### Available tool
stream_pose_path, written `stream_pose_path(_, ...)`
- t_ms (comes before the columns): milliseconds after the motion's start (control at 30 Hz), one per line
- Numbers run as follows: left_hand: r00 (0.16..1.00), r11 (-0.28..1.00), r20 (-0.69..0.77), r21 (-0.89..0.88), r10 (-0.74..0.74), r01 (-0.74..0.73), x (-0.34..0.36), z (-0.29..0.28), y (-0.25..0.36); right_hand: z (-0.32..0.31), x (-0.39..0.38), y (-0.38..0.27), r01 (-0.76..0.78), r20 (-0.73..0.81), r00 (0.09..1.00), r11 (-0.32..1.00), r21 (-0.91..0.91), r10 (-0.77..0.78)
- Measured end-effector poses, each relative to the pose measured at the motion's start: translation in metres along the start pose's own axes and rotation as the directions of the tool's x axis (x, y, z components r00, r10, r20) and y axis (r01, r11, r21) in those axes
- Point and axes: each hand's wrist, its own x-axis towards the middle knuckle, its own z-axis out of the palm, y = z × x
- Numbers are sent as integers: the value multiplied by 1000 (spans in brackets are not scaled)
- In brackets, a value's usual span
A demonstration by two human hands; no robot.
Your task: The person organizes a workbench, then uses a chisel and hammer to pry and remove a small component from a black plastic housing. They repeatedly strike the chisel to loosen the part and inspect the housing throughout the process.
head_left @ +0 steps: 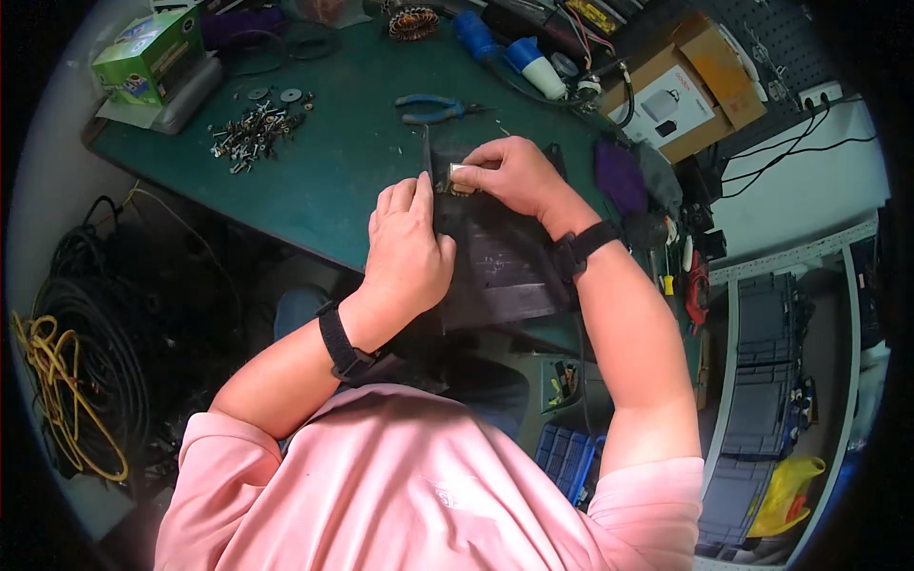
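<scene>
A dark, tray-like metal piece (pixel 509 271) with an upright side edge lies at the table's front, partly over the rim. My left hand (pixel 409 243) grips that upright edge, with fingers along its outer side and the thumb on the inner side. Near the far end of the metal piece, my right hand (pixel 514 178) is closed in a pinch on a small, pale square piece (pixel 458 171). Something small and brownish shows just under those fingertips, too hidden to name. Blue-handled pliers (pixel 438 109) lie beyond both hands.
On the green table (pixel 324 162) sits a heap of screws (pixel 249 135) with washers, near a green box (pixel 150 55). A copper-wound ring (pixel 412 23), blue-and-white plug (pixel 535 68) and cardboard box (pixel 690 95) stand farther back. Coiled cables (pixel 71 381) lie at left.
</scene>
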Motion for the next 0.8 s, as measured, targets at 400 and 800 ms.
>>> stream_pose_path(400, 1000, 1000, -17, 10, 10, -10, -1, 1, 0, -8, 16, -2, 33, 43, 999, 983, -179, -25)
stream_pose_path(800, 1000, 1000, -5, -13, 4, -4, -1, 0, 0, -13, 34, 10, 5, 219, 976, 1000, -10, -2)
